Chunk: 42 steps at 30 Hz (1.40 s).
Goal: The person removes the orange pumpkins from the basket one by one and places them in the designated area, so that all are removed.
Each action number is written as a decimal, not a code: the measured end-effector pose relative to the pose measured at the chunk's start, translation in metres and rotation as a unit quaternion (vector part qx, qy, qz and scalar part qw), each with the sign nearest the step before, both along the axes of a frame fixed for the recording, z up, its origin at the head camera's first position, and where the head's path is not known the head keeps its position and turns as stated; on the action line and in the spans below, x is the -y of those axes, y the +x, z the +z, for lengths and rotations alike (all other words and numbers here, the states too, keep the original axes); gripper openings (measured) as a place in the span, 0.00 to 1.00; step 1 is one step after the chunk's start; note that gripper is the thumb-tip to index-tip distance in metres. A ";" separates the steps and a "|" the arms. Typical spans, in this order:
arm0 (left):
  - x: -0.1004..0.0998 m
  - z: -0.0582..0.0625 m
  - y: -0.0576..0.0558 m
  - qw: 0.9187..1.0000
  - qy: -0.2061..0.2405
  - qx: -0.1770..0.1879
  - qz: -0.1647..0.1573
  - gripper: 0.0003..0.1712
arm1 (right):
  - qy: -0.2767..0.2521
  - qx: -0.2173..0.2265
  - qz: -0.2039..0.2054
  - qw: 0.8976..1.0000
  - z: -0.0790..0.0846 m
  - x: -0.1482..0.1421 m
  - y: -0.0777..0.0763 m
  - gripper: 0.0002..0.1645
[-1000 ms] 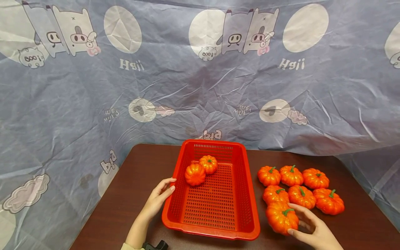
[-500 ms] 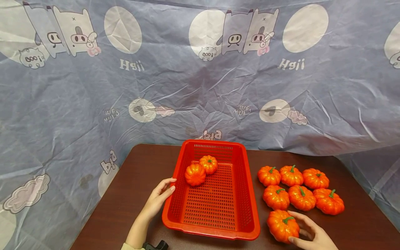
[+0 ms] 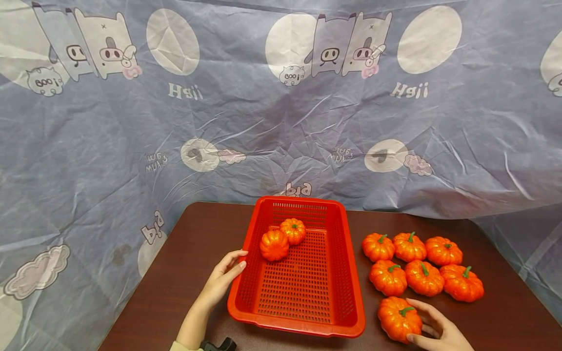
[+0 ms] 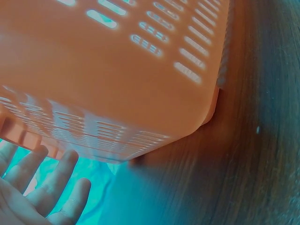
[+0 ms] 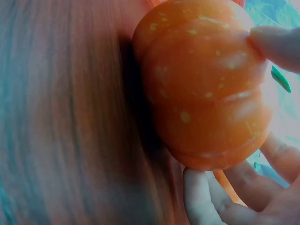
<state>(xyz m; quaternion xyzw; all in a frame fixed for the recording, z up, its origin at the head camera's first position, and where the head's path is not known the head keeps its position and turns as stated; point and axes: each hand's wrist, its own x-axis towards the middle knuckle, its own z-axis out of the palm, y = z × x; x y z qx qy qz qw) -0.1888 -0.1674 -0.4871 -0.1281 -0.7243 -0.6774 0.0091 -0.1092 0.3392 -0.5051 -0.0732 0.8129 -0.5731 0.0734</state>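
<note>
In the head view, my left hand (image 3: 221, 278) holds the left rim of a red plastic basket (image 3: 296, 329). The left wrist view shows several of its fingers (image 4: 61, 178) outside the slotted wall of the basket (image 4: 131, 89), beneath the lip. My right hand (image 3: 439, 324) grips a small orange pumpkin (image 3: 398, 319) with a green stem, to the right of the basket. Up close, the right wrist view has the thumb on one side of the pumpkin (image 5: 201, 89) and fingertips (image 5: 197, 183) on the other. Two pumpkins, one (image 3: 274, 245) beside another (image 3: 292, 230), lie inside the basket.
Behind the held pumpkin, several more sit in two rows, including a front-row pumpkin (image 3: 424, 278) and a back-row pumpkin (image 3: 410, 246). Everything stands on a dark brown table (image 3: 175, 273). A grey-blue printed cloth (image 3: 263, 122) hangs behind the table.
My right hand has drawn its pumpkin toward the front edge, away from the two rows, then slightly right. The left hand and the basket stay in place.
</note>
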 end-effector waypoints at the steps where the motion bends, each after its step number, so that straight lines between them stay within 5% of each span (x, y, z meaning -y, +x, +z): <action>1: 0.000 0.000 0.000 1.000 -0.001 0.000 0.000 0.19 | -0.001 0.002 -0.002 1.000 -0.001 -0.001 0.000 0.40; 28: 0.000 -0.001 -0.001 1.000 -0.002 -0.001 -0.001 0.19 | 0.039 -0.015 -0.051 0.998 -0.002 -0.004 -0.003 0.40; 42: 0.000 -0.001 -0.001 1.000 -0.001 -0.003 0.001 0.19 | 0.055 0.023 -0.066 0.996 0.003 -0.002 -0.003 0.42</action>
